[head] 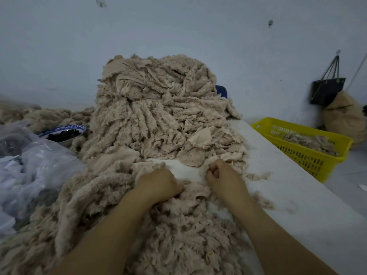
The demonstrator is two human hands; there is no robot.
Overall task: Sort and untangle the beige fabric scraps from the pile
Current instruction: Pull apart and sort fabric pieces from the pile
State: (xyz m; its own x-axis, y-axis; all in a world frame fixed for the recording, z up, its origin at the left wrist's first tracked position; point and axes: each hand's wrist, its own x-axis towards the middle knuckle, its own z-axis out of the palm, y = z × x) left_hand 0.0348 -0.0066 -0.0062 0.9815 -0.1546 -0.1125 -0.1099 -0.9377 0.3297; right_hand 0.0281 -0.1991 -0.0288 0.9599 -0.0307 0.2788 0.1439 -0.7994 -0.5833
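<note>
Scraps of fluffy beige fabric [195,192] lie just before the tall beige pile [158,108] on the white worktop [288,185], and I judge their tangle runs crosswise between my left grip [158,181] and right grip [220,173], both clamped on them, the right nearer the pile.

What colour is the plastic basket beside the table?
Bright yellow; the slotted plastic basket shows best in the head view.

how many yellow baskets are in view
1: the yellow basket sits on the right, beside and below the white table, with some beige scraps inside. More could be hidden behind the tall pile.
</note>
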